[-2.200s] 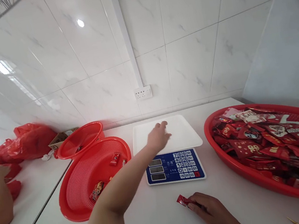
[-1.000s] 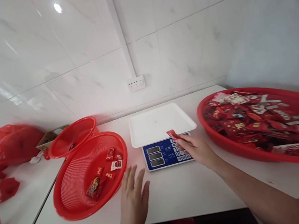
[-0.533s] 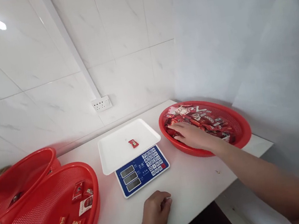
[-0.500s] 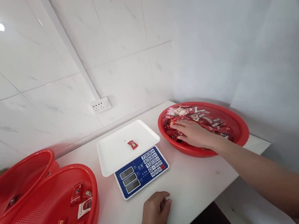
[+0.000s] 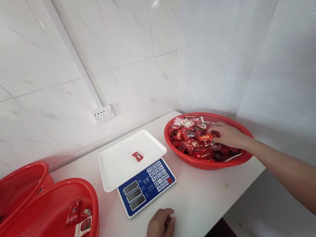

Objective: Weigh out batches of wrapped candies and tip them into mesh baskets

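My right hand (image 5: 224,135) is over the red mesh basket (image 5: 187,161) on the right, its fingertips pinched on a small red-wrapped candy (image 5: 206,137) with gold lettering. Around it lie many wrapped candies (image 5: 192,145), mostly red, some white or pink. Nearer to me, my left hand (image 5: 160,231) rests on the white table (image 5: 192,214), loosely curled with a gap between thumb and forefinger and nothing in it. Beyond it stands a blue digital scale (image 5: 148,187). One red candy (image 5: 137,156) lies on the scale's white tray (image 5: 118,169).
At left, a red basket (image 5: 96,209) holds several wrapped packets, one a white-and-red packet (image 5: 83,228). Another red basket (image 5: 43,168) stands behind it. A tiny scrap (image 5: 225,185) lies near the table's front edge. A socket (image 5: 103,113) sits on the tiled wall.
My right hand has moved to the right within the basket, and its spread fingers have closed on a red candy. My left hand stays on the table. The view has shifted slightly.
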### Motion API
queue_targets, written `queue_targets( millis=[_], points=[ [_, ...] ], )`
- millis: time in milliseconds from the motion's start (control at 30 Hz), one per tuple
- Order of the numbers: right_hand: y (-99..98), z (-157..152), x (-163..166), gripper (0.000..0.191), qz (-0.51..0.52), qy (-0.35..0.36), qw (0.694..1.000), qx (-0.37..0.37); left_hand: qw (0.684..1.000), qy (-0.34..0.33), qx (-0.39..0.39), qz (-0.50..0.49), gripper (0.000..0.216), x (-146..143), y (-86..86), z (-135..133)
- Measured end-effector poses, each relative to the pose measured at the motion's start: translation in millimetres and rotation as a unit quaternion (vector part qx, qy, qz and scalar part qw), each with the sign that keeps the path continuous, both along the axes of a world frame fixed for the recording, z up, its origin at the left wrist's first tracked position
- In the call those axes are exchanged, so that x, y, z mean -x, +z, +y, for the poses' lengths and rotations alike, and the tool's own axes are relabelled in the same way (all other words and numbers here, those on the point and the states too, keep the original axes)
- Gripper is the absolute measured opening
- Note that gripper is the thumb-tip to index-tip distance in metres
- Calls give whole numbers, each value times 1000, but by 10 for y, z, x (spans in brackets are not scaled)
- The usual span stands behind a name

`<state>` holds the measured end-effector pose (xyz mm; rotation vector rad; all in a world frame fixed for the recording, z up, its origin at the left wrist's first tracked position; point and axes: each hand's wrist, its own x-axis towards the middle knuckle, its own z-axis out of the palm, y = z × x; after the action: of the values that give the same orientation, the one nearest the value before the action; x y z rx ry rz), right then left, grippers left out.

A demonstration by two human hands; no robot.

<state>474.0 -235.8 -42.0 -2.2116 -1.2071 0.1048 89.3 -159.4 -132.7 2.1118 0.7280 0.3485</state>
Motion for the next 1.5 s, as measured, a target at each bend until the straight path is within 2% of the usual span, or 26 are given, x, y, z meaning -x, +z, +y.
queue_targets(
  millis=[100, 233, 367, 467, 533, 700, 767, 933, 1033, 1200, 1333, 1500],
  points=[
    [6, 17, -94, 11, 112, -63, 989, -75, 1000, 1, 2, -3, 23, 7, 0, 0],
    [54, 63, -158, 19, 176, -94, 969, -146, 1000, 4, 4, -10, 23, 11, -2, 3],
    [183, 182, 52, 25, 275, -38, 944, -180, 1000, 9, 6, -12, 23, 14, -4, -3],
    [297, 366, 413, 30, 382, 24, 906, -181, 1000, 13, 7, -15, 24, 22, 1, -16],
    [350, 544, 706, 33, 415, 57, 894, -157, 1000, 14, 8, -19, 24, 28, 6, -23],
    [368, 1122, 1403, 27, 420, 186, 887, -38, 1000, 19, 9, -16, 25, 40, 17, -24],
    [363, 1358, 1612, 24, 421, 228, 878, -12, 1000, 21, 6, -15, 25, 41, 22, -26],
    [367, 1788, 1901, 42, 437, 312, 843, 26, 1000, 20, -7, -12, 26, 48, 30, -38],
    [320, 1898, 1944, 54, 427, 327, 842, 53, 1000, 16, -9, -9, 26, 56, 24, -39],
    [235, 1923, 1959, 51, 407, 308, 859, 40, 1000, 8, -19, 0, 27, 56, 0, -31],
    [272, 1931, 2006, 49, 389, 291, 874, -1, 1000, 10, -21, -7, 26, 53, -14, -30],
    [361, 1955, 2079, 52, 377, 312, 871, -33, 1000, 11, -23, -4, 26, 56, -10, -39]
  ],
)
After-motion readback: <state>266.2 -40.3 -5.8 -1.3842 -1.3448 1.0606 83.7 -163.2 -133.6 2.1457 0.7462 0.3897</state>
